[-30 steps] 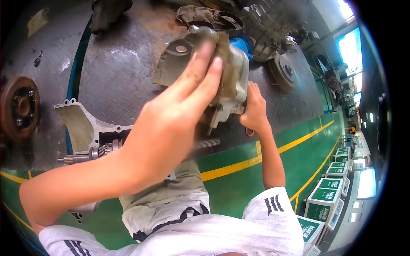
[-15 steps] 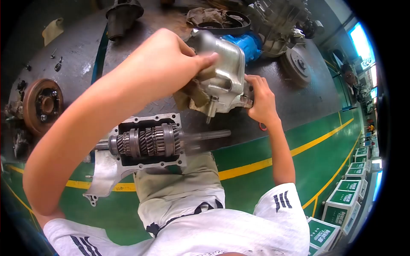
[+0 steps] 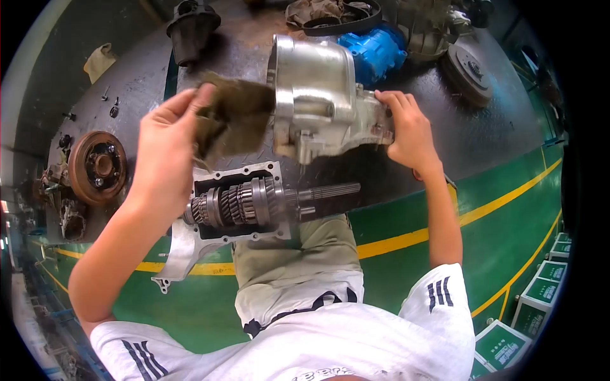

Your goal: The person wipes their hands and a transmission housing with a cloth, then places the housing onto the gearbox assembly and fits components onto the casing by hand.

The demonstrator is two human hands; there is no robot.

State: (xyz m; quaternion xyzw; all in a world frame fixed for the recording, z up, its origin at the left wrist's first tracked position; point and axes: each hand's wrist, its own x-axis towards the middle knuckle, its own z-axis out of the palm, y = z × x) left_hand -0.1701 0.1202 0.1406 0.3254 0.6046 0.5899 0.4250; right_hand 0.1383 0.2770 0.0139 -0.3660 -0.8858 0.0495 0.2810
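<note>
Beside the housing (image 3: 314,86), left hand (image 3: 166,140), thumb against cloth (image 3: 238,120)

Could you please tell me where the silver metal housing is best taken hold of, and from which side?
I'd grip the silver metal housing by its narrower end, coming from the right, as the right hand does. That tapered part should be easier to wrap than the broad body, beside the cloth in the left hand.

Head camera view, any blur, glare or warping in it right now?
Head view: the left hand and the brown cloth look slightly smeared, perhaps from motion; head view: pale highlights shine on the metal housing; head view: wide-angle distortion appears to bow the yellow floor line.
</note>
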